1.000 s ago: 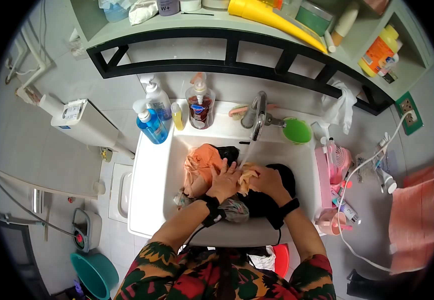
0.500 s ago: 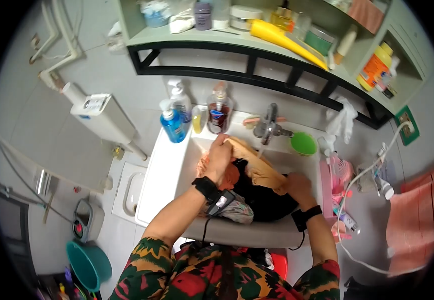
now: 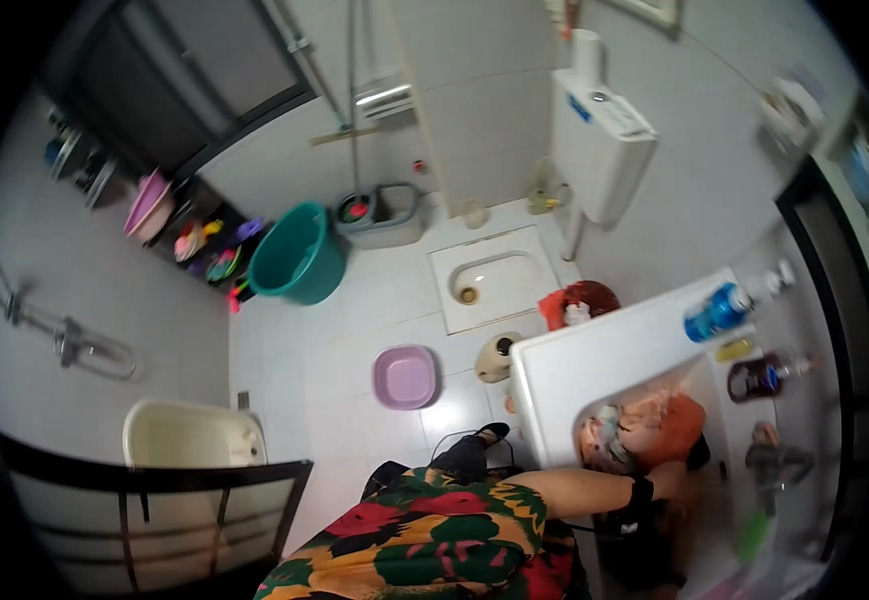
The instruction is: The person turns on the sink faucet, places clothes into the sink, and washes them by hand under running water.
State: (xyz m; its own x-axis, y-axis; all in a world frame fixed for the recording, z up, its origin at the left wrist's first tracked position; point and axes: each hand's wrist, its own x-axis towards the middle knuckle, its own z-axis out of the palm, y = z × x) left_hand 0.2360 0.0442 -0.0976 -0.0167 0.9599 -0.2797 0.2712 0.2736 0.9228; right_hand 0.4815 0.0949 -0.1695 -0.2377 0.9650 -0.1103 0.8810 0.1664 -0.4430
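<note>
My left hand (image 3: pixel 668 481) reaches into the white sink (image 3: pixel 584 360), a black band around its wrist. Its fingers are smeared by motion, so their grip cannot be made out. Beside it lies an orange cloth (image 3: pixel 666 430), with a patterned pale cloth (image 3: pixel 606 440) next to that. Dark cloth (image 3: pixel 639 550) fills the near part of the basin. A blurred tan-brown shape (image 3: pixel 692 525) sits just past my left hand; whether it is the tan cloth or my right hand is unclear.
On the sink's rim stand a blue pump bottle (image 3: pixel 716 314) and a dark red bottle (image 3: pixel 754 379) near the faucet (image 3: pixel 776 462). A purple basin (image 3: pixel 404 377), a teal tub (image 3: pixel 299 255), a mop bucket (image 3: pixel 384 220) and a squat toilet (image 3: pixel 494 275) are at floor level.
The view has swung left, from the sink and shelf to the bathroom floor. Both hands were stretching a tan cloth over the sink; now the sink is at lower right and the hands are blurred.
</note>
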